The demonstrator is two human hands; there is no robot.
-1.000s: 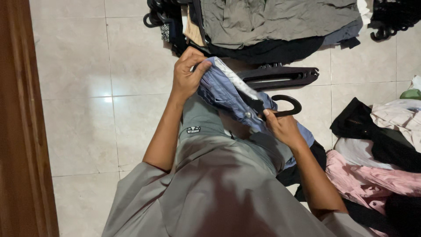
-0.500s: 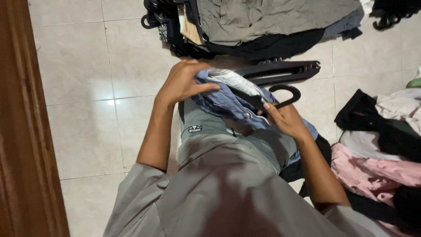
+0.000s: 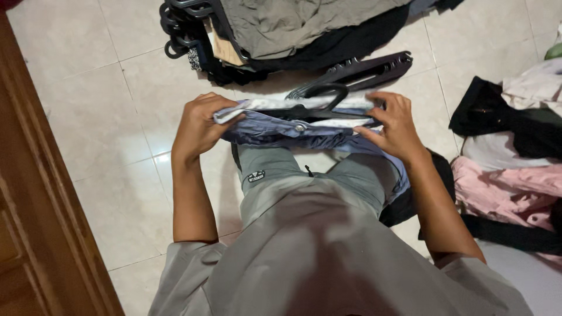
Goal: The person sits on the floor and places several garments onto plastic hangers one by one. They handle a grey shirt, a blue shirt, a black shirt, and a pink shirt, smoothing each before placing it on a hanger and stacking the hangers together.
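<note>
Now the black plastic hanger (image 3: 316,108) lies crosswise inside the crumpled blue cotton shirt (image 3: 281,130), left hand (image 3: 196,126) and right hand (image 3: 398,126) each closed on one shirt end beside it

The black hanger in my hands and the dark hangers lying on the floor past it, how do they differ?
The black hanger sits inside the blue shirt, gripped by the left hand and right hand, with only its hook and bar showing. The floor hangers are bare, stacked and untouched on the tiles. The held one lies level across the view; the stack slants. Both look dark plastic.
</note>
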